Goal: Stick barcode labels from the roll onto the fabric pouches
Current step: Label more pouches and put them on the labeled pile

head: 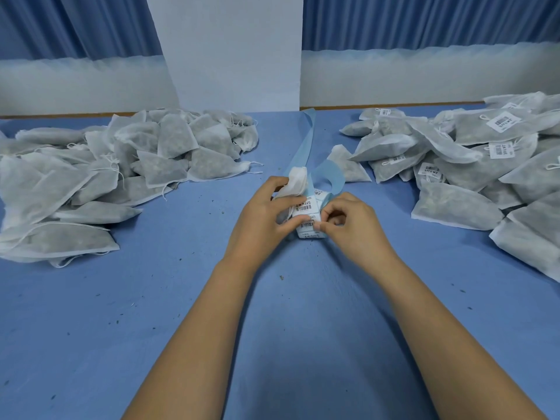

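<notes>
The step in hand looks like peeling: a label (306, 206) is being lifted off the label strip (309, 230) at the middle of the table (272, 328), not yet stuck down. The left hand (263, 213) has its fingers curled round a pouch (295, 184) and the strip together, thumb laid across the strip. The right hand (351, 219) pinches the label's right edge between thumb and forefinger, the other fingers curled in.

The strip runs near to far, its blue backing tape (303, 140) trailing away toward the far edge. The label's long side lies left to right, tilted slightly.

Next, the label probably needs freeing cleanly, then pressing flat on the pouch. Bare pouches (121, 165) are heaped left, and labelled pouches (485, 165) right.
</notes>
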{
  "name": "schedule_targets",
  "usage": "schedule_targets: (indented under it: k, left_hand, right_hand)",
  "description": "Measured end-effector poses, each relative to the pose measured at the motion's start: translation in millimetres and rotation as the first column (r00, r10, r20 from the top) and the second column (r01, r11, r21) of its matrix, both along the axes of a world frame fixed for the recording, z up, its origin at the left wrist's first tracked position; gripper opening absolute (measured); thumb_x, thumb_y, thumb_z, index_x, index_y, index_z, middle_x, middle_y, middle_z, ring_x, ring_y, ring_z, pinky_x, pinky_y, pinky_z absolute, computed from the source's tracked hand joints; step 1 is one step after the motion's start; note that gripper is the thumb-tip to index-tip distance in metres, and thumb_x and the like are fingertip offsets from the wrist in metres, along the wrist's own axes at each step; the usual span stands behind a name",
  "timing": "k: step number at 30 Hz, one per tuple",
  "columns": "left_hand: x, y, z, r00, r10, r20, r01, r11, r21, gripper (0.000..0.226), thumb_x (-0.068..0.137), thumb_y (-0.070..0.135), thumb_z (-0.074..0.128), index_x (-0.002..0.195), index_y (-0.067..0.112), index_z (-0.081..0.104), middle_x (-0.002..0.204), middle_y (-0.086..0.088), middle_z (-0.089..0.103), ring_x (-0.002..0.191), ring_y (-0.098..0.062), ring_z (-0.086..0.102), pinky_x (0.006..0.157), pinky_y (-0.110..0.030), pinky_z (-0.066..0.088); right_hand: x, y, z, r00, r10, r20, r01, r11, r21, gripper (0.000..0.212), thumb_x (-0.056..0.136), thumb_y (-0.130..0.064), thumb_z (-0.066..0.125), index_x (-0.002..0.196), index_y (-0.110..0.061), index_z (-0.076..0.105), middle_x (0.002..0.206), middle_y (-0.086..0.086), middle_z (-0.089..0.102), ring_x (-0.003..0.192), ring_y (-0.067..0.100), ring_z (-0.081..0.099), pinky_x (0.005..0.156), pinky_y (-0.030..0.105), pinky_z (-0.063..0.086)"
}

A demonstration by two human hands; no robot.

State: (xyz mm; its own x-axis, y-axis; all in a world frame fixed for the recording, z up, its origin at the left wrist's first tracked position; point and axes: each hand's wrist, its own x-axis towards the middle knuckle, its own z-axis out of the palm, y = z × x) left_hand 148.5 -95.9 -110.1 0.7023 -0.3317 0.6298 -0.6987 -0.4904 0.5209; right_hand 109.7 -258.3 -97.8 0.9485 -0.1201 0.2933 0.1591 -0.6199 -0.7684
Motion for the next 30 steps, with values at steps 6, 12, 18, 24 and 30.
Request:
schedule_targets:
  k: [6,12,18,24,30]
  left_hand:
    - [-2,-6,0,0.999,0.038,0.017,-0.038,0.999,0.018,0.026,0.079,0.013,0.079,0.103,0.003,0.075,0.117,-0.011,0.062,0.1,-0.025,0.061,0.088,-0.029,0.048]
    - [-3,-6,-1,0.995,0.075,0.073,-0.077,0.997,0.03,0.018,0.083,0.011,0.075,0.1,0.003,0.076,0.115,-0.01,0.065,0.103,-0.027,0.062,0.084,-0.039,0.052]
    - [-3,-7,-2,0.998,0.065,0.013,-0.064,0.994,-0.087,0.014,0.084,0.009,0.074,0.097,0.006,0.078,0.11,-0.003,0.064,0.097,-0.015,0.061,0.086,-0.023,0.049]
    - [-3,-7,1,0.986,0.101,-0.131,-0.133,0.955,-0.264,0.013,0.084,0.004,0.072,0.094,0.008,0.078,0.1,-0.001,0.066,0.09,-0.004,0.059,0.078,-0.01,0.044]
    - [-8,-11,0,0.993,0.073,-0.094,-0.092,0.972,-0.216,0.005,0.081,0.007,0.076,0.084,0.01,0.078,0.1,-0.001,0.065,0.091,-0.004,0.059,0.082,-0.014,0.046]
  right_hand:
    - [1,0,-2,1.0,-0.02,0.009,0.019,0.997,0.077,0.017,0.077,-0.005,0.075,0.069,-0.014,0.062,0.083,0.001,0.054,0.067,0.019,0.056,0.067,0.016,0.044]
    - [0,0,-2,0.999,-0.009,0.041,0.005,0.995,0.104,0.022,0.083,-0.007,0.069,0.069,-0.019,0.056,0.082,0.005,0.056,0.066,0.005,0.05,0.065,0.009,0.037]
    - [1,0,-1,1.0,-0.008,0.006,0.008,0.995,0.097,0.025,0.086,-0.007,0.065,0.068,-0.02,0.052,0.085,0.007,0.058,0.072,0.018,0.054,0.071,0.025,0.043]
    - [2,-3,-3,1.0,-0.02,-0.017,0.022,0.993,0.114,0.016,0.089,-0.007,0.06,0.074,-0.011,0.055,0.08,0.01,0.064,0.076,0.031,0.06,0.074,0.035,0.05]
    - [2,6,-7,0.997,-0.06,-0.037,0.068,0.965,0.253,0.028,0.08,-0.019,0.075,0.075,-0.02,0.048,0.076,-0.003,0.061,0.066,0.009,0.056,0.067,0.022,0.046]
